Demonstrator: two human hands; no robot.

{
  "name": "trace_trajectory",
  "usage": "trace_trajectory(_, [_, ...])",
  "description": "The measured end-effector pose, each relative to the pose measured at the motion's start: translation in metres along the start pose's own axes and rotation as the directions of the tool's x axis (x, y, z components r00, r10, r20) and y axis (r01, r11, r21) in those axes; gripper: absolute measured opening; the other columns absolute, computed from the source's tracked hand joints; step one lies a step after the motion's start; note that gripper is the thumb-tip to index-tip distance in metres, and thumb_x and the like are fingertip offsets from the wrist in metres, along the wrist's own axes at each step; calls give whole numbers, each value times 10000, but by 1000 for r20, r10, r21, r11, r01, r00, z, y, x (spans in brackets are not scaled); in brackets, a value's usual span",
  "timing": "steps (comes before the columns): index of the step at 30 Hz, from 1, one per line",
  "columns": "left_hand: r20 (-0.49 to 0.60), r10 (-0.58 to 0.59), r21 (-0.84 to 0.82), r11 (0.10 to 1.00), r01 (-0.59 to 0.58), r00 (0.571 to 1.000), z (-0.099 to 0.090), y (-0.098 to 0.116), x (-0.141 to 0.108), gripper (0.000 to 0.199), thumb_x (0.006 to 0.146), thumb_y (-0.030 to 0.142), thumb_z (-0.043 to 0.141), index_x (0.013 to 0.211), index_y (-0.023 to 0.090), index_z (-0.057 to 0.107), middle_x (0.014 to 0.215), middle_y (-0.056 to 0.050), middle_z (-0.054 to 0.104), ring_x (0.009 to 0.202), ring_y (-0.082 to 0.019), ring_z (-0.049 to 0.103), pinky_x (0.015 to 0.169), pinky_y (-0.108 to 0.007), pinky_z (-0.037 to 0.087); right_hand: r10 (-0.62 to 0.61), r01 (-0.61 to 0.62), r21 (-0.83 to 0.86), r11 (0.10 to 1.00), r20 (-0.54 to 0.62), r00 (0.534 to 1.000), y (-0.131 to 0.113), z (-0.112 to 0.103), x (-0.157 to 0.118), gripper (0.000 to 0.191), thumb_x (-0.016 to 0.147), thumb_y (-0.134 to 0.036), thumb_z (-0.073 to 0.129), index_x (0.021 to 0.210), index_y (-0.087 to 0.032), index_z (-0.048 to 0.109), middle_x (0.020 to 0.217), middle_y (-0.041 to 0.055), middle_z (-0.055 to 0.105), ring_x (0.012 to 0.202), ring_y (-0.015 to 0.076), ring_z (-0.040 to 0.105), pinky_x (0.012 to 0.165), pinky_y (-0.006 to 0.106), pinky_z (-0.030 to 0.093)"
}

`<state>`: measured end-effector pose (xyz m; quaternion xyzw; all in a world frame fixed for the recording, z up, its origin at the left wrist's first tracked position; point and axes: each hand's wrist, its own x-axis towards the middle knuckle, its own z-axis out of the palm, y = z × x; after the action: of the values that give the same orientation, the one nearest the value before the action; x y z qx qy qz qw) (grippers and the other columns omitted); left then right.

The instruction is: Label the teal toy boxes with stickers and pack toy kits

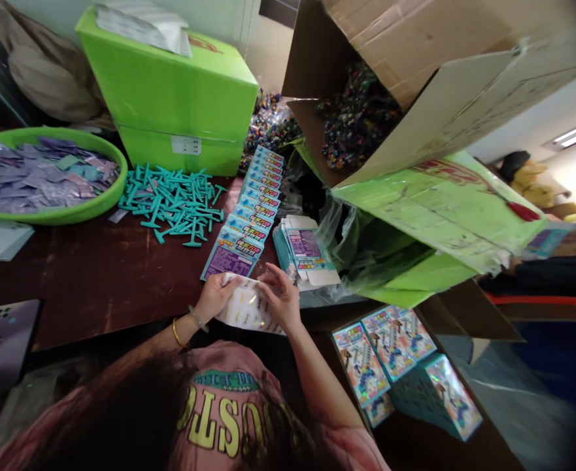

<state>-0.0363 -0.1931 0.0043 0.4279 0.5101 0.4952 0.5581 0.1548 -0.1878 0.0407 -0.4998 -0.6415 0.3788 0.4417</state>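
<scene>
My left hand grips a white sheet of stickers with gold print, its thumb lying over the top left corner. At the sheet's upper right edge, my right hand has its fingertips bent together around a small clear sticker, only faintly visible. Just beyond the hands runs an overlapping row of blue and purple boxes. To the right of that row lies a stack of flattened boxes with white flaps.
Teal T-shaped sticks lie heaped beside a green basin of small purple packets. A green carton stands behind. At right, a tilted cardboard box holds colourful beads; packed boxes sit below. A phone lies left.
</scene>
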Motion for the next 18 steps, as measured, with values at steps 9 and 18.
trace_trajectory(9, [3, -118, -30, 993, 118, 993, -5, 8, 5, 429, 720, 544, 743, 689, 124, 663, 589, -5, 607, 510, -111, 493, 473, -219, 393, -289, 291, 3, 957, 123, 949, -26, -10, 5, 539, 922, -258, 669, 1433, -327, 513, 1047, 30, 720, 986, 209, 687, 1005, 449, 534])
trace_trajectory(18, [65, 79, 22, 996, -81, 995, -7, 13, 7, 317, 808, 440, 714, 760, 128, 745, 656, -16, 683, 589, -120, 556, 573, -219, 429, -294, 306, -55, 950, 167, 941, -19, 13, 36, 775, 922, -240, 672, 1573, -366, 270, 1463, 128, 479, 961, 185, 682, 1041, 491, 514])
